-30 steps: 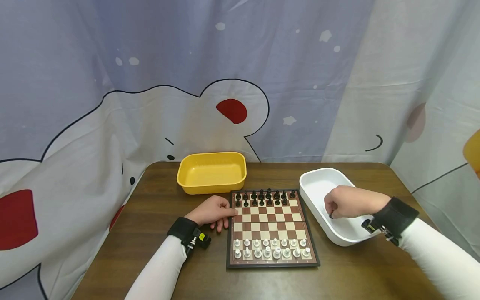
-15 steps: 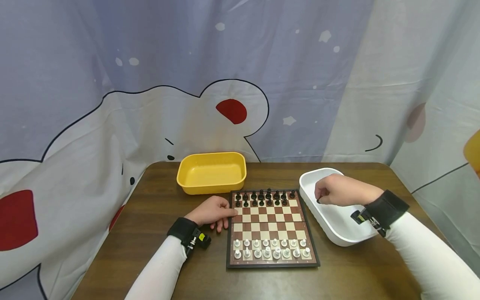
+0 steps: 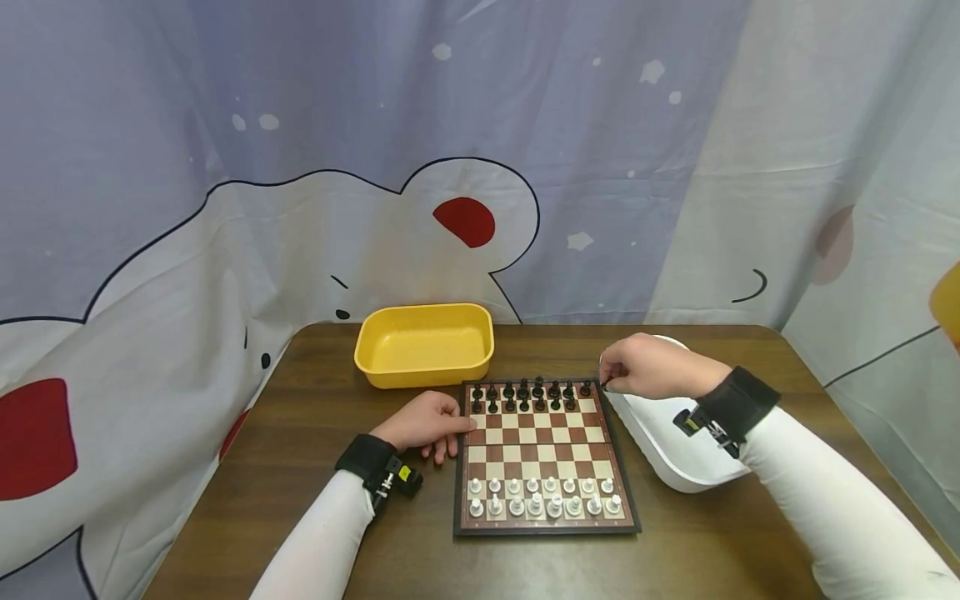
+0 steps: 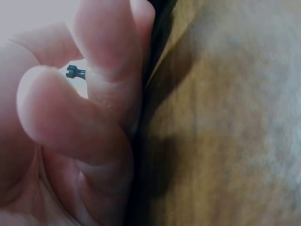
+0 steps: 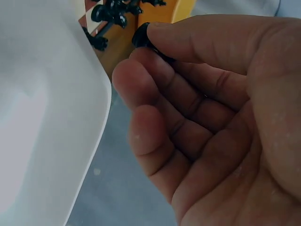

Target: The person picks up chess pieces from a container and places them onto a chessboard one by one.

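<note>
A folding chessboard (image 3: 534, 436) lies on the table with black pieces (image 3: 523, 393) along its far side and white pieces (image 3: 536, 504) along its near side. My left hand (image 3: 423, 425) rests at the board's left edge, thumb laid straight on the squares, other fingers loosely bent beside it. Between those fingers a black piece (image 4: 75, 72) shows in the left wrist view. Near the board's far right corner, my right hand (image 3: 652, 367) pinches a small black chess piece (image 5: 140, 36) between thumb and index finger, its base showing. Which kind of piece it is remains hidden.
A white tray (image 3: 670, 475) stands right of the board, its far end partly behind the right hand. Behind the board to the left stands a yellow tray (image 3: 423, 377). A patterned cloth (image 3: 337, 242) hangs behind the brown table (image 3: 405, 550).
My right hand has moved left and away from me, from over the white tray to the board's far right corner, carrying the black chess piece. The left hand has stayed put.
</note>
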A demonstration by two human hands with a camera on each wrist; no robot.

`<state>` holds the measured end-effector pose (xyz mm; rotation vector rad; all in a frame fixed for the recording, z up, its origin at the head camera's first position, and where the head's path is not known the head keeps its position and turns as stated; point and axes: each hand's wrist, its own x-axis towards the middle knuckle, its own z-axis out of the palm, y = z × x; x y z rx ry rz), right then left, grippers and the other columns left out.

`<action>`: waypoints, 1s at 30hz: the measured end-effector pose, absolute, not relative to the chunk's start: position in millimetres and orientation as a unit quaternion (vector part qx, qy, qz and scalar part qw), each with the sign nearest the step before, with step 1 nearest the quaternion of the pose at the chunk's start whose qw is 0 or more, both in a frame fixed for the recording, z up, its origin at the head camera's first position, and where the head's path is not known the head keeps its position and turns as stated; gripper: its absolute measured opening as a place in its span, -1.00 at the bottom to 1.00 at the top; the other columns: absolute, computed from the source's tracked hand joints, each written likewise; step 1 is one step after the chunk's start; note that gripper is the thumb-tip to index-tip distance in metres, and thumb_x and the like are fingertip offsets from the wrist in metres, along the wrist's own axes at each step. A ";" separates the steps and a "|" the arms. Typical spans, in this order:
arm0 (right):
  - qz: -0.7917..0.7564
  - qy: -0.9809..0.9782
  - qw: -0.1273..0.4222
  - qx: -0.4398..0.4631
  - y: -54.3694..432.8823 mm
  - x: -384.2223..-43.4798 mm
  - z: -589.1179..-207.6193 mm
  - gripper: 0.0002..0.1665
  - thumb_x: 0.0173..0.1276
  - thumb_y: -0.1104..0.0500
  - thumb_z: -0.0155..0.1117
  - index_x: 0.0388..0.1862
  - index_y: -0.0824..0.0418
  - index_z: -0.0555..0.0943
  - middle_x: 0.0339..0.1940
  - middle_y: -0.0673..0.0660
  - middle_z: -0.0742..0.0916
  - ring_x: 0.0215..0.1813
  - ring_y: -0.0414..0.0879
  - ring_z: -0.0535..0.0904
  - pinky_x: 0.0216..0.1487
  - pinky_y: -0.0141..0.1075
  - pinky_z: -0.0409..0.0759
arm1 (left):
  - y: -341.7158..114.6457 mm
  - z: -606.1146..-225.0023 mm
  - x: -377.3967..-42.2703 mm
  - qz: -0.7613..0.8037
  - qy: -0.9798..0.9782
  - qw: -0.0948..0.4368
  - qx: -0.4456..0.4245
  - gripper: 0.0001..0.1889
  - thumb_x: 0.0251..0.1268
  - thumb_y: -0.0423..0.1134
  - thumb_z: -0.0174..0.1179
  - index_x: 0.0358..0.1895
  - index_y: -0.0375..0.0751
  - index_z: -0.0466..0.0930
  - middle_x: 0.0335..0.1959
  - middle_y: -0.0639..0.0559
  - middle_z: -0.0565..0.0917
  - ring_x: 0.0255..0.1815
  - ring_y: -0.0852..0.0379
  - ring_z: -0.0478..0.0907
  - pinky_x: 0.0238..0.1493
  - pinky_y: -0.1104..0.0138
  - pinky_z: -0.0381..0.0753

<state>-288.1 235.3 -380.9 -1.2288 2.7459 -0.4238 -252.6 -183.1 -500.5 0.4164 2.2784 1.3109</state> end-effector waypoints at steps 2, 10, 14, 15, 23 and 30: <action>-0.136 0.903 0.064 -0.402 230.4 -288.2 -381.4 -0.85 0.46 0.34 0.47 -0.19 0.07 0.82 -0.34 -0.20 0.71 -0.32 -0.32 0.56 -0.20 -0.22 0.63 | -183.0 -500.4 -252.6 0.479 0.831 0.238 0.153 -0.59 0.61 0.00 0.37 -0.38 -0.24 0.63 -0.53 -0.12 0.80 -0.72 0.14 0.65 -0.71 0.39 0.49; -0.119 0.905 0.098 -0.396 212.4 -287.4 -385.1 -0.88 0.45 0.33 0.48 -0.17 0.11 0.82 -0.31 -0.16 0.74 -0.30 -0.28 0.59 -0.19 -0.21 0.65 | -182.5 -501.6 -252.8 0.480 0.831 0.237 0.152 -0.59 0.60 0.01 0.38 -0.37 -0.24 0.64 -0.53 -0.10 0.80 -0.72 0.15 0.64 -0.71 0.39 0.49; -0.106 0.906 0.100 -0.398 205.8 -288.6 -389.4 -0.87 0.44 0.33 0.47 -0.17 0.11 0.83 -0.29 -0.15 0.77 -0.29 -0.28 0.62 -0.19 -0.20 0.66 | -182.8 -501.7 -253.0 0.479 0.832 0.236 0.151 -0.58 0.60 0.00 0.38 -0.38 -0.24 0.63 -0.53 -0.11 0.80 -0.72 0.15 0.64 -0.71 0.39 0.49; -0.103 0.905 0.099 -0.400 204.7 -288.9 -390.7 -0.86 0.43 0.34 0.47 -0.17 0.11 0.84 -0.28 -0.14 0.78 -0.29 -0.28 0.63 -0.18 -0.19 0.67 | -182.9 -501.5 -253.0 0.479 0.832 0.236 0.152 -0.58 0.60 0.00 0.38 -0.38 -0.24 0.63 -0.53 -0.11 0.80 -0.72 0.14 0.64 -0.71 0.39 0.49; -0.084 0.906 0.096 -0.403 200.9 -291.1 -399.5 -0.85 0.39 0.34 0.52 -0.15 0.12 0.86 -0.28 -0.12 0.81 -0.27 -0.28 0.68 -0.15 -0.19 0.72 | -182.9 -501.2 -253.1 0.478 0.832 0.235 0.152 -0.58 0.60 0.01 0.38 -0.38 -0.23 0.63 -0.53 -0.10 0.80 -0.73 0.15 0.65 -0.71 0.39 0.49; -0.067 0.904 0.081 -0.414 198.7 -292.6 -404.9 -0.85 0.32 0.33 0.56 -0.20 0.12 0.87 -0.29 -0.10 0.83 -0.30 -0.27 0.69 -0.17 -0.20 0.73 | -183.7 -501.3 -253.0 0.480 0.831 0.234 0.156 -0.58 0.61 0.00 0.38 -0.39 -0.24 0.62 -0.54 -0.12 0.80 -0.73 0.15 0.65 -0.72 0.39 0.49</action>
